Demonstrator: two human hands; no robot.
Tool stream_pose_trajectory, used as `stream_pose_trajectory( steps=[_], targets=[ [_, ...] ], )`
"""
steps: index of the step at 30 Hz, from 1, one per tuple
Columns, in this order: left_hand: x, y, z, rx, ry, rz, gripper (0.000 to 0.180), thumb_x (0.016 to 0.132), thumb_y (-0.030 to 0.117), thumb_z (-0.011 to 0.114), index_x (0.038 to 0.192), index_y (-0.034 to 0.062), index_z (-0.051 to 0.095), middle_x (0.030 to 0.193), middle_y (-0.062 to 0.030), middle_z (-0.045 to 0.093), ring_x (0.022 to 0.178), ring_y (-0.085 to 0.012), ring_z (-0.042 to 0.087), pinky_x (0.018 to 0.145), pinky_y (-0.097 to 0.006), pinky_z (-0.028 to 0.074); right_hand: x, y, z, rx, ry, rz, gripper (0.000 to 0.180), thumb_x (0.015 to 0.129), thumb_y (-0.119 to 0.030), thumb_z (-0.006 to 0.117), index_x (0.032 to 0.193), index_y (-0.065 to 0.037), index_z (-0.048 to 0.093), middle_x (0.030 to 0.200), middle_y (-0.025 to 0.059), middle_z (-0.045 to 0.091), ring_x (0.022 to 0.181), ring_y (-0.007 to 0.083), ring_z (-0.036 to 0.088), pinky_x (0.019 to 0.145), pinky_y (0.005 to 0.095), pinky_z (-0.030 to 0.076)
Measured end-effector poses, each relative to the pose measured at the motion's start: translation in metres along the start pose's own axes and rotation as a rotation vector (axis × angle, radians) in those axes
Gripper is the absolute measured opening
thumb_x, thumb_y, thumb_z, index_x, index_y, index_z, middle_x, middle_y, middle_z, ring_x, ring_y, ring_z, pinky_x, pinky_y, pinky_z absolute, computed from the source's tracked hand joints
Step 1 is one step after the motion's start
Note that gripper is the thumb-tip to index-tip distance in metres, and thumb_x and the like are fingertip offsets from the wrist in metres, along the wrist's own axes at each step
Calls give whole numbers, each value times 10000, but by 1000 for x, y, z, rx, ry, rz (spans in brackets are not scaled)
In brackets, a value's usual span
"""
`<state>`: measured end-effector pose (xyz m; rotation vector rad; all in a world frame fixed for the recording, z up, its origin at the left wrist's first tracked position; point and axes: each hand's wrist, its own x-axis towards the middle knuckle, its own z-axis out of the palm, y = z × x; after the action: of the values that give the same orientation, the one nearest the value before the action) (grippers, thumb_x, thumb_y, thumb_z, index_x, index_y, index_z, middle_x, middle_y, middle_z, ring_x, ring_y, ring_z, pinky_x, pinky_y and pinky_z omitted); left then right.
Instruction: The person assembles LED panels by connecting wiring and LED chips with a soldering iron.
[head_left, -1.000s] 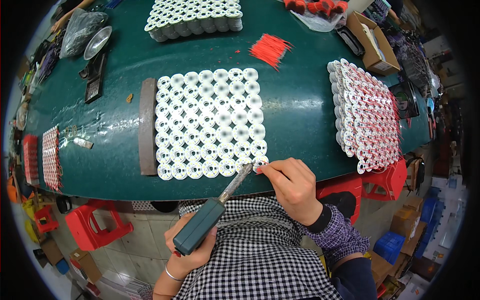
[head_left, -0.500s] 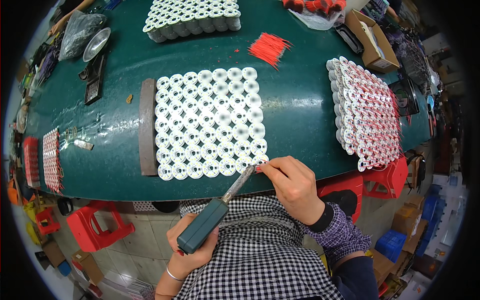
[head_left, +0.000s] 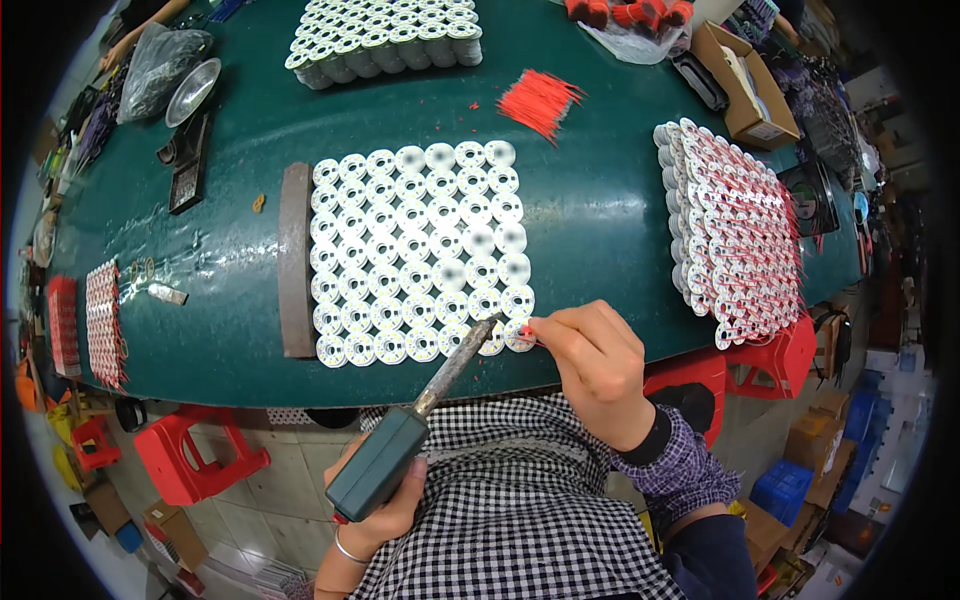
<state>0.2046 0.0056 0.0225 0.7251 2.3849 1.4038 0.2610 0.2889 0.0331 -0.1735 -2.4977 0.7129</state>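
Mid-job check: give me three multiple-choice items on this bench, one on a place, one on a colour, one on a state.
1. Where is the soldering iron tip?
A. at the near right corner of the middle panel of round white boards
B. on the cardboard box
C. on the floor

2. What colour is the loose wire bundle?
A. blue
B. red
C. white

3. The left hand is:
A. empty
B. flat on the table
C. gripping the iron's handle

Answers: 1 A, the tip meets that corner beside the right hand. 2 B, plainly red. 3 C, fingers wrap the handle.

Open brown cardboard box (head_left: 745, 85) at table's far right; clear plastic bag (head_left: 635, 40) beside it
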Motion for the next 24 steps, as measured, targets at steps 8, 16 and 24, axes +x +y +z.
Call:
stream_pose_trajectory(
  steps=[8,16,24],
  targets=[
    [9,-1,5,-7,-3,-35,319,740,63,800,1017,-77,725,916,-194,731,727,-273,734,649,-329,583,8,15,11,-14,-38,-30,260,725,69,718,972,-10,708,894,71,680,744,233,631,638,349,501],
    [29,19,6,-91,-66,-88,263,760,27,779,1001,-60,721,958,-172,721,746,-234,709,664,-304,566,8,17,17,-19,-41,-19,242,721,61,699,954,-3,704,884,70,658,750,224,637,622,338,520],
    [32,13,10,-62,-76,-41,232,757,14,778,970,-53,712,934,-156,710,725,-211,695,638,-294,547,8,16,17,-51,-57,-15,234,719,56,699,948,6,705,904,75,653,759,224,644,621,333,530]
  ],
)
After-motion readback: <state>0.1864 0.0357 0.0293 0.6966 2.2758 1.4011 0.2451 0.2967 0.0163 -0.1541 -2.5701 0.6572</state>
